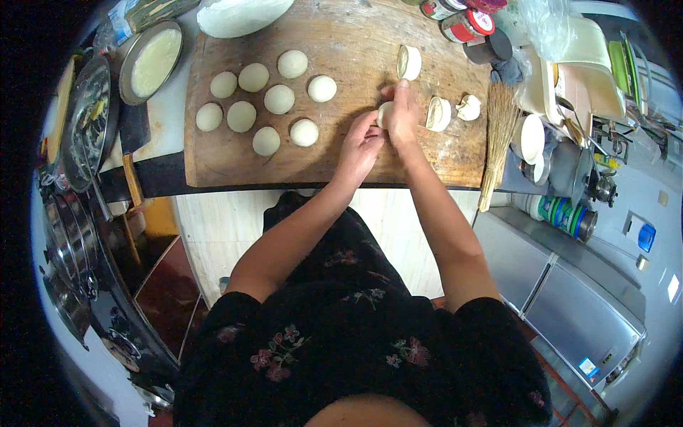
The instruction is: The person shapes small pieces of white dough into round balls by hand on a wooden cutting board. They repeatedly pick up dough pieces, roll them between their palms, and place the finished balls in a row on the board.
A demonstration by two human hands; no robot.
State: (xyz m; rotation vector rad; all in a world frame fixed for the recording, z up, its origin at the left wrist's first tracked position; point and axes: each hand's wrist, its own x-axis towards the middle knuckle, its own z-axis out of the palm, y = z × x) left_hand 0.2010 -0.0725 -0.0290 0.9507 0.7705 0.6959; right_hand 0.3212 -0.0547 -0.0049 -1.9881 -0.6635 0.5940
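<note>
On the wooden board, a small dough piece (382,116) sits between my hands, mostly hidden by the right one. My left hand (360,147) pinches its left side with thumb and fingertips. Curled around the right side is my right hand (403,115). A rolled dough piece (410,63) showing layers on its cut side stands just beyond the right fingers. Another layered dough piece (439,113) stands to the right, next to a small crumpled lump of dough (469,108). Several smooth round dough balls (279,99) lie spread over the board's left half.
The wooden board (341,32) ends at the counter's front edge. A straw brush (499,139) lies along its right side, jars (464,26) behind. A white bowl (243,16) stands at the back. Leftward are a cleaver (133,139), a metal pan (152,64) and a wok (88,123).
</note>
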